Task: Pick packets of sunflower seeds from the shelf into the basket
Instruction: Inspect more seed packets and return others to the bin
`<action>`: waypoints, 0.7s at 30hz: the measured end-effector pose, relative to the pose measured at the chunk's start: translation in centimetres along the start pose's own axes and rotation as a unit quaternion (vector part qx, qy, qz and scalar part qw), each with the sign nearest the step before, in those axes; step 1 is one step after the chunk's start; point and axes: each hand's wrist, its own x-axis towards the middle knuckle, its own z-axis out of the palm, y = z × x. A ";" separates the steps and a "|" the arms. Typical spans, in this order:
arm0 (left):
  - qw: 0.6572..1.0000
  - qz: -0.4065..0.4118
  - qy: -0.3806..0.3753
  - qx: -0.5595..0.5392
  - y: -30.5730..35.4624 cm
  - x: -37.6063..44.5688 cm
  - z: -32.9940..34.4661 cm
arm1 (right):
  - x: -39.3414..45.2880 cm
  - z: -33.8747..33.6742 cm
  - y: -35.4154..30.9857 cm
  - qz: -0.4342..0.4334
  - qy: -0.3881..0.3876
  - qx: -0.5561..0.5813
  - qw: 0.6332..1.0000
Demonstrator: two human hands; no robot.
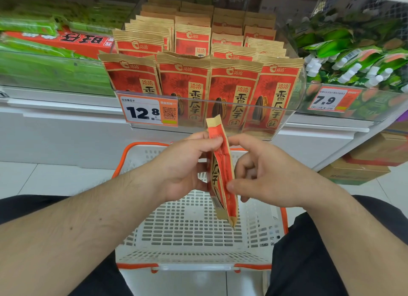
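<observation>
Above the basket [262, 229], dead centre: one packet [221, 174] held edge-on, upright, between both hands. Left hand [187, 165] pinches its upper edge from 9 o'clock, thumb and fingers curled on it. Right hand [267, 174] grips from 3 o'clock, fingertips on the lower half. Basket floor shows no packets, so by the look of it zero are deposited yet; this would be the first. Shelf bin [198, 110] at 12 o'clock is full, rows of sunflower seed packets [183, 86] left. Price tag [148, 111] reads 12.8.

Shop: stocked shelf [242, 132] w/ price tags [147, 112], packaged snacks, basket [136, 154].
</observation>
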 end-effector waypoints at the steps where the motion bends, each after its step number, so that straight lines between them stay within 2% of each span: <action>1: 1.000 -0.001 0.003 -0.006 0.0 0.0 0.0 | -0.2 -0.1 -0.2 0.004 -0.020 -0.013 1.000; 3: 1.000 0.000 0.006 -0.011 0.2 0.0 -0.1 | -0.4 -0.2 -0.2 -0.002 -0.044 -0.011 0.999; 9: 1.000 0.015 -0.001 -0.007 0.2 -0.1 -0.2 | -0.4 -0.4 0.5 -0.028 -0.041 0.018 0.999; 12: 0.994 0.098 -0.021 0.035 -0.2 -0.3 -0.2 | -0.2 -0.4 0.9 -0.054 -0.004 0.063 0.997; 14: 0.964 0.224 -0.030 0.139 -0.7 -0.3 -0.6 | 0.0 -0.6 1.0 -0.089 0.055 0.152 0.983; 16: 0.912 0.319 -0.059 0.250 -1.2 -0.3 -0.6 | 0.1 -0.8 0.8 -0.116 0.085 0.230 0.962; 18: 0.892 0.344 -0.062 0.287 -1.5 -0.4 -0.5 | 0.2 -0.8 0.6 -0.117 0.096 0.256 0.955; 21: 0.880 0.355 -0.053 0.313 -1.9 -0.2 -0.6 | 0.4 -0.3 0.5 -0.100 0.104 0.237 0.961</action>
